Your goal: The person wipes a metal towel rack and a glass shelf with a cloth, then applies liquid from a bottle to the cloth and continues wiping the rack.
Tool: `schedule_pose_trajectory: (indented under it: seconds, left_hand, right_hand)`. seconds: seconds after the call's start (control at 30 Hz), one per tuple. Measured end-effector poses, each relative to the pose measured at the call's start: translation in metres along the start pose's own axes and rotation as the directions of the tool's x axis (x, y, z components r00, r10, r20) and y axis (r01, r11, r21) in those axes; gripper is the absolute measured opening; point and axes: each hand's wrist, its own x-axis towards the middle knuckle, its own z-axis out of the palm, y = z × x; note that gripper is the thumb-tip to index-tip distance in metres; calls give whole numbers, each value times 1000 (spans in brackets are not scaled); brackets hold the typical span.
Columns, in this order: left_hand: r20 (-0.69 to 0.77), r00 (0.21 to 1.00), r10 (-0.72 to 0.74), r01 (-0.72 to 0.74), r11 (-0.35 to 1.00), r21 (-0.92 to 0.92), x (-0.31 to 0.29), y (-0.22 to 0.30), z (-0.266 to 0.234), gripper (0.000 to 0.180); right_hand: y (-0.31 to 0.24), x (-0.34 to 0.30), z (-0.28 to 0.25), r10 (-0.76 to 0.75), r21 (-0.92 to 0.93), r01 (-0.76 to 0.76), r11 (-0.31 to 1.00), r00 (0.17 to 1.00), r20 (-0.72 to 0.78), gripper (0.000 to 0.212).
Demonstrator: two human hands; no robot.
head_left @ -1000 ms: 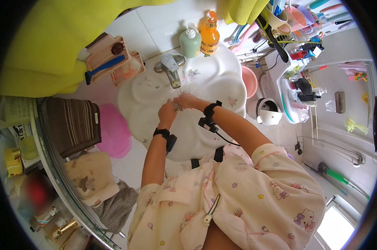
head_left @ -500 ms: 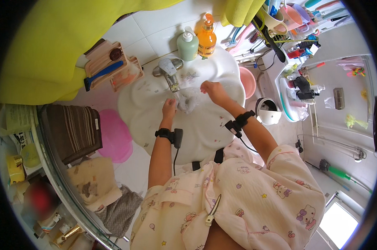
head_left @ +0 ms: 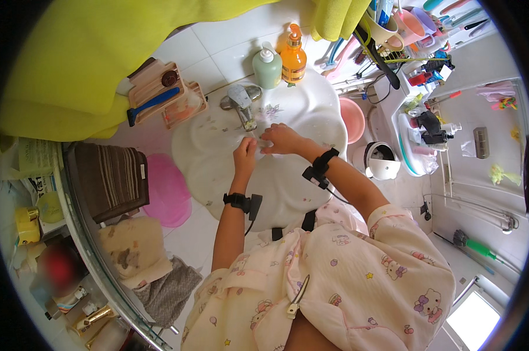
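Both of my hands meet over the white scalloped washbasin (head_left: pixel 288 187), just below the metal tap (head_left: pixel 242 108). My left hand (head_left: pixel 244 155) is closed, thumb side up, near the spout's mouth; what it grips, if anything, is hidden. Beside it, my right hand (head_left: pixel 281 139) is palm down with bent, parted fingers reaching toward the left hand. A pale, wet-looking patch shows in the small gap between them, too unclear to name. A strap with a black box sits on each wrist.
Behind the basin stand a green pump bottle (head_left: pixel 267 67) and an orange pump bottle (head_left: pixel 294 55). Soap trays (head_left: pixel 182 108) with a blue-handled razor (head_left: pixel 153 105) are at the left. A pink basin (head_left: pixel 352 120) and a white bin (head_left: pixel 382 161) stand at the right.
My right hand has moved left and down to my left hand, its fingers spreading. The left hand has risen slightly toward the spout. The whitish wet mass between them is now mostly out of sight.
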Motion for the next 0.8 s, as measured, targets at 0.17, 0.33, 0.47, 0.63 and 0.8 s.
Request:
schedule_pose_trajectory:
  seconds: [0.17,0.33,0.47,0.63,0.8]
  left_hand:
    - [372,919,-132,53,975,215,-19,5,-26,34]
    - [305,937,-172,149,984,97,-14,-31,-24,41]
    - [224,932,-285,329,924,-195,-5,-52,2,37]
    - [164,893,-418,448,803,-392,-18,-25,4,36]
    - [192,893,-408,445,732,-516,-46,16,-13,50]
  right_hand:
    - [7,0,-42,66,-5,-67,998,976,207,31]
    - [0,-1,-94,-92,-152,51,987,955,-280,24]
    - [-28,19,-96,-357,-208,290,934,782,-511,52]
    - [-41,15,-65,-279,-292,181,939,899,-338,66]
    - [-46,-16,-49,-190,-287,99,953,932,-309,73]
